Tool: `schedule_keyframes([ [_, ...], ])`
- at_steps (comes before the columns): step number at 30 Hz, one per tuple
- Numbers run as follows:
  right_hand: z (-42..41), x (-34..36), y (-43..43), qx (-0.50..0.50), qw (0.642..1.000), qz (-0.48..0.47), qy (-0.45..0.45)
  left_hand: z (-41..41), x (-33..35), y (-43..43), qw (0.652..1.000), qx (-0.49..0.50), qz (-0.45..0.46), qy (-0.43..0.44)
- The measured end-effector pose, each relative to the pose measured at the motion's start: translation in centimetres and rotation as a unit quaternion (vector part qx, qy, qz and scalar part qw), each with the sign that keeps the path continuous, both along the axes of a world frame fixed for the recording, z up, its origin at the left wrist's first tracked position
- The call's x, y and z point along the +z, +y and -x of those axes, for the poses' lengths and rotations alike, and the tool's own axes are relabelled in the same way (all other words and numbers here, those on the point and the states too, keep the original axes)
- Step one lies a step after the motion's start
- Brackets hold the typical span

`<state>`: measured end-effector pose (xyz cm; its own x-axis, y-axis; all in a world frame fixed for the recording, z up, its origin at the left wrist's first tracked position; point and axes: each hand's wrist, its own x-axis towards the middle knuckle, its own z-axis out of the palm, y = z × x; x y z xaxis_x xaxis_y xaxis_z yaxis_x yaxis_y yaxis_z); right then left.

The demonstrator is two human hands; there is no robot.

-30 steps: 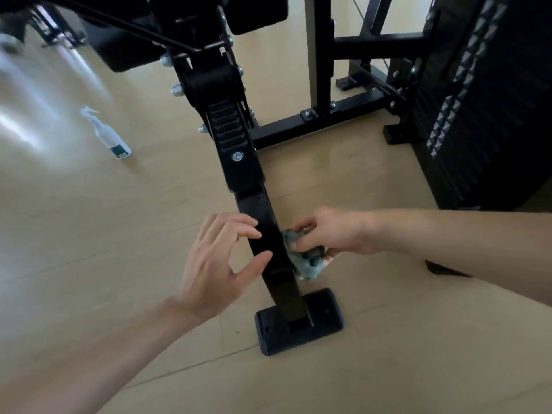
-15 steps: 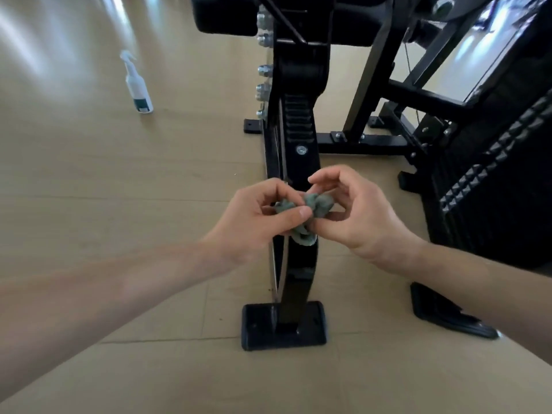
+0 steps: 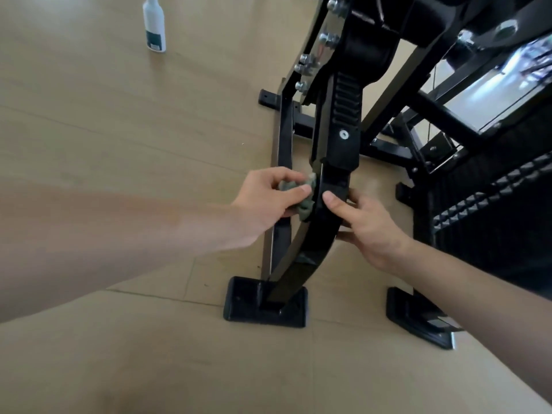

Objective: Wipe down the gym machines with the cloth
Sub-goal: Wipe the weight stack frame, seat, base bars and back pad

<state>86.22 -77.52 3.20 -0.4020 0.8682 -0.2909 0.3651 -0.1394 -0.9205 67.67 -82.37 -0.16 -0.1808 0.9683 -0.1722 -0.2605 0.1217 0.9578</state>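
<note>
Green cloth [image 3: 305, 206] in left hand [image 3: 268, 201], against leg [image 3: 334, 180]

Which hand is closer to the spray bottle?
Left. The left hand, gripping the cloth, is left of the black upright, the spray bottle side; the right hand holds the upright from the other side.

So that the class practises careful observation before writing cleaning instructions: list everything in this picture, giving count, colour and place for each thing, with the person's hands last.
cloth: one, grey-green, bunched against the left side of the machine leg
machine leg: one, black, slanting down to a foot pad
foot pads: two, black, on the floor, centre and right
bolts: several, silver, on the frame above the leg
spray bottle: one, white with dark label, standing on the floor, top left
floor: light wood
left hand: grips the cloth
right hand: holds the leg, thumb on its front
</note>
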Motion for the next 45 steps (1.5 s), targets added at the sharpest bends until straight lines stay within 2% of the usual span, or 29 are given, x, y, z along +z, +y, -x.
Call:
schedule_keyframes([
  [4,-0.1,-0.5,-0.2,-0.013,1.0,-0.006,0.01,-0.6,-1.8,-1.4,0.999,-0.012,0.026,0.04],
  [10,0.0,-0.5,-0.4,-0.024,1.0,-0.003,0.018,-0.6,-6.1,-3.8,0.985,-0.094,0.117,0.082],
  [16,-0.2,-1.2,-0.6,-0.018,0.997,0.06,0.044,-0.5,-10.7,-5.0,0.94,-0.187,0.252,0.136],
  [20,-0.5,-1.1,-0.2,0.009,0.996,0.075,0.038,-1.3,-11.7,-5.3,0.93,-0.18,0.297,0.117],
  [24,-0.7,-1.4,0.0,0.017,0.996,0.079,0.048,-0.9,-10.8,-4.0,0.95,-0.12,0.282,0.058],
  [28,-0.7,-2.0,-0.2,0.011,0.995,0.071,0.067,0.0,-8.2,-2.7,0.956,-0.11,0.271,-0.033],
  [31,-0.9,-2.7,-0.1,0.011,0.994,0.074,0.083,0.5,-5.6,-1.9,0.959,-0.104,0.259,-0.054],
  [36,-1.1,-3.3,0.1,0.02,0.992,0.071,0.1,0.2,-1.4,-1.5,0.971,-0.086,0.22,-0.028],
  [42,-1.3,-4.1,-1.2,0.001,0.991,0.033,0.129,-1.6,3.9,-0.2,0.977,-0.003,0.186,0.103],
  [45,-1.6,-4.2,-0.9,0.002,0.994,0.036,0.106,-2.2,5.9,1.1,0.975,0.048,0.173,0.128],
])
